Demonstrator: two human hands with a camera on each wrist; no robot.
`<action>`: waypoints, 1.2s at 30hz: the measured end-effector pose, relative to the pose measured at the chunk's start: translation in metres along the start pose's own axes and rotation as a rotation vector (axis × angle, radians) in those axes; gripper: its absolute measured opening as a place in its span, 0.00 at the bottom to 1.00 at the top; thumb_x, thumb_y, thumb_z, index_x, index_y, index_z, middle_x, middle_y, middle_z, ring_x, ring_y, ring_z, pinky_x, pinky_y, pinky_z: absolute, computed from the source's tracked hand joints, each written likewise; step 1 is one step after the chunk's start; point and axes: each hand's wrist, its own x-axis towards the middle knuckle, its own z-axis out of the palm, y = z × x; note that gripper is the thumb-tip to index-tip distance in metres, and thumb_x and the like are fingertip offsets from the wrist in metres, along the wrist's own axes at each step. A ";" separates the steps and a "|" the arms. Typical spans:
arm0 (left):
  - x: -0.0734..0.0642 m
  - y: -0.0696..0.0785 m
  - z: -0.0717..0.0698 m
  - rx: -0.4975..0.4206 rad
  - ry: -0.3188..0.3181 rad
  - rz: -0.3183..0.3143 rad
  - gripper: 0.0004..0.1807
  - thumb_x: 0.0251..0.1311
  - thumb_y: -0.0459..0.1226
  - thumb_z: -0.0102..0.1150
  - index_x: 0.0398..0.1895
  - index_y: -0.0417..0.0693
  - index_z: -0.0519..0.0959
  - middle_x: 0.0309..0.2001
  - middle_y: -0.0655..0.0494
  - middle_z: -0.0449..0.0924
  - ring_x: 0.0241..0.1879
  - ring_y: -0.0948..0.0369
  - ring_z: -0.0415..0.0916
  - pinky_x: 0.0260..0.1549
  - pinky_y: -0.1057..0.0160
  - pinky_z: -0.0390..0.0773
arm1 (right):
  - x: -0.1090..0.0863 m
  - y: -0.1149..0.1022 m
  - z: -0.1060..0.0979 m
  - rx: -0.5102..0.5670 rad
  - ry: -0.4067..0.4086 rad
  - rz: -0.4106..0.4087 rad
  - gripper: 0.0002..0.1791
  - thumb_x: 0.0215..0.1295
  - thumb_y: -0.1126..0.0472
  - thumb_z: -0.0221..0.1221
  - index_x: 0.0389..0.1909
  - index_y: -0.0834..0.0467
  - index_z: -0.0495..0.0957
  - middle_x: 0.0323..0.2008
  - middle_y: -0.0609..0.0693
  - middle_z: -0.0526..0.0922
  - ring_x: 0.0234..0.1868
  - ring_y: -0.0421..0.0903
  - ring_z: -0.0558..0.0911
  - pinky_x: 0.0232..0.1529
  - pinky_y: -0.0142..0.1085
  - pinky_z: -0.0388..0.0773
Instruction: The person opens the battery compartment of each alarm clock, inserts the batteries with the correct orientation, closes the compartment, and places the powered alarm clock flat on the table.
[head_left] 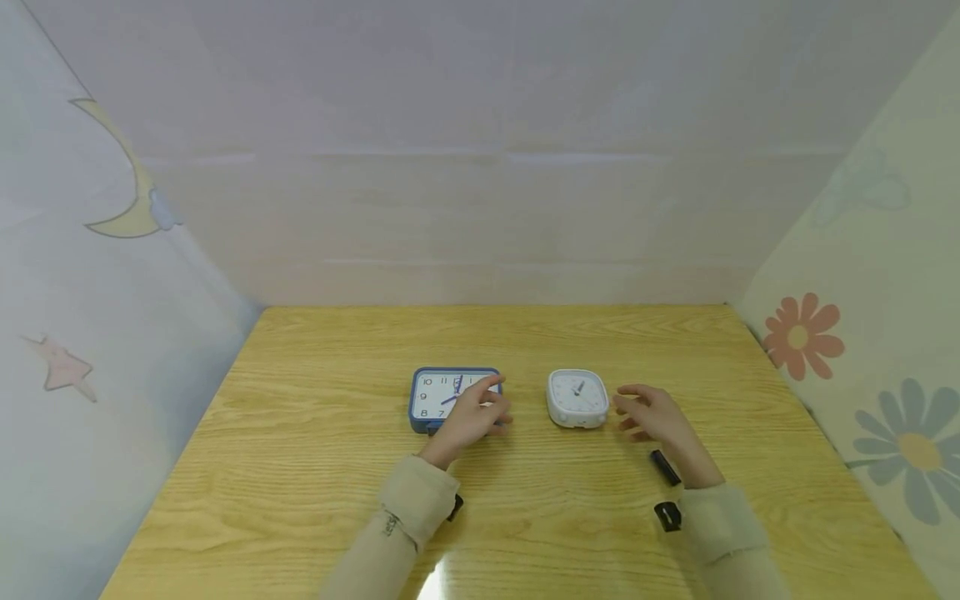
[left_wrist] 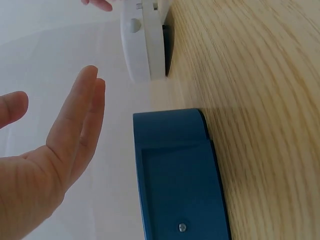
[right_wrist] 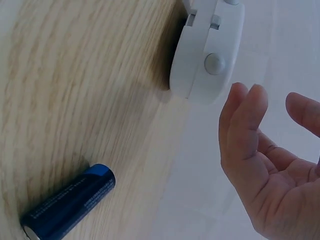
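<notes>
A blue-framed clock (head_left: 435, 398) with a white dial lies face up on the table. Over its right side hovers my left hand (head_left: 468, 417), fingers loosely extended and holding nothing; part of the dial is hidden behind it. In the left wrist view the blue clock's side (left_wrist: 180, 175) shows a screw, apart from the fingers. To the right lies a small white clock (head_left: 577, 397), also face up. Just right of it is my right hand (head_left: 656, 415), fingers loosely bent, with nothing in them. The right wrist view shows these fingertips close to the white clock (right_wrist: 205, 60).
A dark blue battery (right_wrist: 70, 202) lies on the wooden table (head_left: 315, 467), near my right wrist. Behind the table hangs a pale cloth wall (head_left: 480, 208). Patterned cloth sides with a moon (head_left: 131, 218) and flowers (head_left: 798, 337) flank it.
</notes>
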 end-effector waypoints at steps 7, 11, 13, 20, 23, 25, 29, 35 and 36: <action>0.015 -0.007 0.015 0.056 0.000 -0.025 0.26 0.65 0.32 0.43 0.66 0.41 0.57 0.48 0.38 0.70 0.40 0.47 0.77 0.37 0.53 0.78 | 0.008 0.000 -0.001 0.001 -0.022 0.033 0.30 0.69 0.54 0.47 0.62 0.73 0.56 0.48 0.71 0.70 0.36 0.56 0.79 0.34 0.44 0.79; 0.025 -0.013 0.023 0.082 -0.006 -0.042 0.26 0.65 0.33 0.43 0.67 0.41 0.57 0.50 0.37 0.69 0.41 0.47 0.76 0.36 0.56 0.79 | 0.013 0.001 -0.002 0.001 -0.031 0.047 0.31 0.69 0.53 0.47 0.62 0.73 0.56 0.48 0.71 0.70 0.37 0.56 0.80 0.35 0.43 0.79; 0.029 -0.015 0.027 0.099 -0.004 -0.044 0.27 0.64 0.32 0.43 0.66 0.40 0.57 0.50 0.38 0.69 0.39 0.48 0.77 0.35 0.57 0.79 | 0.016 0.002 -0.002 -0.004 -0.038 0.053 0.31 0.69 0.54 0.47 0.62 0.73 0.56 0.49 0.71 0.69 0.37 0.56 0.80 0.34 0.43 0.79; 0.043 -0.022 0.041 0.113 0.006 -0.061 0.29 0.63 0.31 0.43 0.68 0.37 0.53 0.50 0.37 0.68 0.41 0.45 0.76 0.35 0.55 0.79 | 0.024 0.000 0.000 0.018 -0.062 0.101 0.31 0.70 0.55 0.45 0.63 0.73 0.53 0.53 0.72 0.64 0.40 0.59 0.78 0.33 0.43 0.79; 0.049 -0.024 0.047 0.128 0.007 -0.082 0.29 0.64 0.31 0.42 0.68 0.38 0.51 0.53 0.35 0.66 0.40 0.46 0.75 0.36 0.55 0.79 | 0.028 0.000 0.001 0.028 -0.074 0.119 0.32 0.70 0.55 0.45 0.64 0.74 0.52 0.54 0.72 0.63 0.40 0.59 0.78 0.34 0.44 0.79; 0.052 -0.025 0.050 0.151 0.011 -0.096 0.30 0.64 0.31 0.42 0.69 0.39 0.50 0.55 0.35 0.65 0.38 0.46 0.76 0.35 0.56 0.79 | 0.031 0.000 0.001 0.030 -0.077 0.127 0.32 0.70 0.55 0.45 0.64 0.74 0.52 0.54 0.71 0.63 0.40 0.59 0.78 0.34 0.44 0.79; 0.057 -0.026 0.058 0.180 0.038 -0.120 0.31 0.63 0.33 0.46 0.69 0.38 0.51 0.52 0.38 0.68 0.31 0.48 0.77 0.31 0.59 0.79 | 0.035 0.002 0.002 0.030 -0.088 0.132 0.29 0.70 0.56 0.44 0.62 0.75 0.54 0.50 0.69 0.67 0.39 0.57 0.78 0.34 0.45 0.79; 0.066 -0.030 0.065 0.208 0.087 -0.166 0.32 0.61 0.34 0.47 0.68 0.39 0.52 0.46 0.43 0.72 0.25 0.52 0.77 0.31 0.61 0.76 | 0.039 0.004 0.005 0.026 -0.096 0.141 0.28 0.70 0.58 0.43 0.61 0.75 0.56 0.47 0.67 0.71 0.35 0.53 0.79 0.33 0.44 0.79; 0.068 -0.031 0.065 0.225 0.096 -0.173 0.32 0.61 0.34 0.47 0.68 0.39 0.53 0.46 0.43 0.72 0.24 0.53 0.77 0.33 0.61 0.76 | 0.040 0.004 0.006 0.025 -0.095 0.142 0.28 0.70 0.57 0.43 0.62 0.74 0.56 0.47 0.67 0.71 0.35 0.53 0.79 0.32 0.44 0.79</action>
